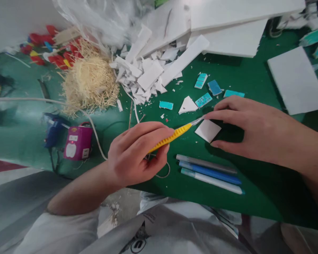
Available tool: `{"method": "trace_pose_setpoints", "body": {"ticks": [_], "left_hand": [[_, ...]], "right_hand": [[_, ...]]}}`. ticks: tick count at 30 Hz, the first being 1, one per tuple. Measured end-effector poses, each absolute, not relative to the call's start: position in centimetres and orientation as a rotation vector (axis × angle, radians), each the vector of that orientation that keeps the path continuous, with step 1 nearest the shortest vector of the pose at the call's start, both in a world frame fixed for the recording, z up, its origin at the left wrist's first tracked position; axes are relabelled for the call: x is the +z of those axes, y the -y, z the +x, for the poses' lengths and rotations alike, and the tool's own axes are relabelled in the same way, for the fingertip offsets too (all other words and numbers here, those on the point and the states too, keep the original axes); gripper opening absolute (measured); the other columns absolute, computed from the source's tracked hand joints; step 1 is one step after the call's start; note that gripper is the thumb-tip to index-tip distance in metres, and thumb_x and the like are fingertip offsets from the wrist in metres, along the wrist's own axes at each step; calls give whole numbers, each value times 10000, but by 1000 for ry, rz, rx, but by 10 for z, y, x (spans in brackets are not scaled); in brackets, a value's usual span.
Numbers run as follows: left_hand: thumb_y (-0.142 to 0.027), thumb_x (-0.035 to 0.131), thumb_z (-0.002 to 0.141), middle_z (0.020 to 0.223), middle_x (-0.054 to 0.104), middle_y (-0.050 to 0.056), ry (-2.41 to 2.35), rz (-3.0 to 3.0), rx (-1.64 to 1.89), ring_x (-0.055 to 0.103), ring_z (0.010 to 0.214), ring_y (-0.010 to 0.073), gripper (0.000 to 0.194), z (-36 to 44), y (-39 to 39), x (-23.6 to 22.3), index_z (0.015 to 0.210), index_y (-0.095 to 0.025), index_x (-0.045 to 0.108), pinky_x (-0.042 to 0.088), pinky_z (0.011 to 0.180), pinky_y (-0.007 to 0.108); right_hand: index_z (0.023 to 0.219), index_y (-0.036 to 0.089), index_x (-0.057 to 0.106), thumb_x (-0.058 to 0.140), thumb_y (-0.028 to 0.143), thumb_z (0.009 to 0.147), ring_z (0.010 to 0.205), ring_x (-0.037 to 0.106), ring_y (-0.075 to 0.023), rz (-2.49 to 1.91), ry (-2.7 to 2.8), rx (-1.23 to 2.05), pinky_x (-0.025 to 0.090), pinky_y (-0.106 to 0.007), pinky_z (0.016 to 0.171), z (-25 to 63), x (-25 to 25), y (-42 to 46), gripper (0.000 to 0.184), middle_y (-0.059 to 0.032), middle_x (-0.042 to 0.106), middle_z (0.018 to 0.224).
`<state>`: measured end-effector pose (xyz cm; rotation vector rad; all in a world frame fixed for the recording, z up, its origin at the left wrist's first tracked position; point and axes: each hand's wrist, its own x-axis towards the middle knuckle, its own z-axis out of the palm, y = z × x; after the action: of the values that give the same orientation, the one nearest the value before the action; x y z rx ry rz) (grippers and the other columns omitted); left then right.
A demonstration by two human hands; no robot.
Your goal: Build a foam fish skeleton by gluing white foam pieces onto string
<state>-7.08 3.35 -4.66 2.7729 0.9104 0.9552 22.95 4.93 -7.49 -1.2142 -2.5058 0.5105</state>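
My left hand [140, 151] is wrapped round a craft knife [172, 137] with a ribbed yellow handle. Its narrow metal blade points right, to the upper corner of a small white foam square [208, 130]. The index fingertip of my right hand [243, 123] meets that corner beside the blade tip, while the thumb rests at the lower corner, so the square is held between them. Just beyond lie a white foam offcut [188, 105], a spotted turquoise piece [203, 100], a blue piece [214, 87] and a striped turquoise piece [200, 80].
Three pens, grey [206, 163], blue [209, 172] and white [212, 181], lie near the front edge. Behind are foam scraps [148, 74], foam boards [228, 38] and a straw heap [92, 81]. A purple power box [78, 143] with cables stands left; a white board [298, 80] lies right.
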Motion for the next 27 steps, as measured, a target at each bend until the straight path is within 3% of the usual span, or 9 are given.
{"method": "trace_pose_setpoints", "body": {"ticks": [6, 11, 15, 21, 27], "left_hand": [[-109, 766, 907, 1066, 796, 73, -934, 2758, 931, 788, 986, 172, 254, -72, -31, -42, 1114, -211, 661, 709, 879, 263], [-156, 832, 896, 1056, 813, 66, -811, 2808, 981, 804, 944, 144, 246, -78, -34, -41, 1090, -161, 681, 711, 870, 213], [-143, 752, 959, 1074, 824, 43, -877, 2852, 882, 804, 907, 142, 173, -79, -34, -39, 1105, -220, 699, 725, 798, 242], [-124, 755, 943, 1046, 811, 76, -765, 2913, 872, 797, 894, 134, 178, -77, -37, -38, 1118, -141, 725, 684, 797, 191], [-120, 734, 953, 1049, 815, 35, -827, 2921, 827, 791, 865, 127, 174, -74, -37, -42, 1107, -201, 733, 687, 786, 207]], "right_hand": [[1247, 208, 784, 639, 421, 879, 900, 704, -299, -1273, 2497, 536, 611, -445, 764, 229, -76, -48, 449, -136, 717, 1136], [1270, 214, 775, 644, 463, 882, 898, 700, -305, -1307, 2502, 491, 610, -449, 779, 228, -75, -48, 480, -130, 722, 1137], [1258, 202, 779, 611, 445, 919, 916, 705, -286, -1287, 2533, 412, 606, -426, 763, 227, -75, -48, 450, -127, 730, 1128], [1229, 183, 787, 601, 430, 941, 901, 709, -282, -1217, 2529, 360, 593, -423, 726, 225, -76, -48, 422, -136, 734, 1115], [1204, 207, 783, 579, 436, 942, 882, 714, -283, -1233, 2508, 362, 570, -416, 703, 224, -77, -49, 404, -117, 731, 1099]]}}
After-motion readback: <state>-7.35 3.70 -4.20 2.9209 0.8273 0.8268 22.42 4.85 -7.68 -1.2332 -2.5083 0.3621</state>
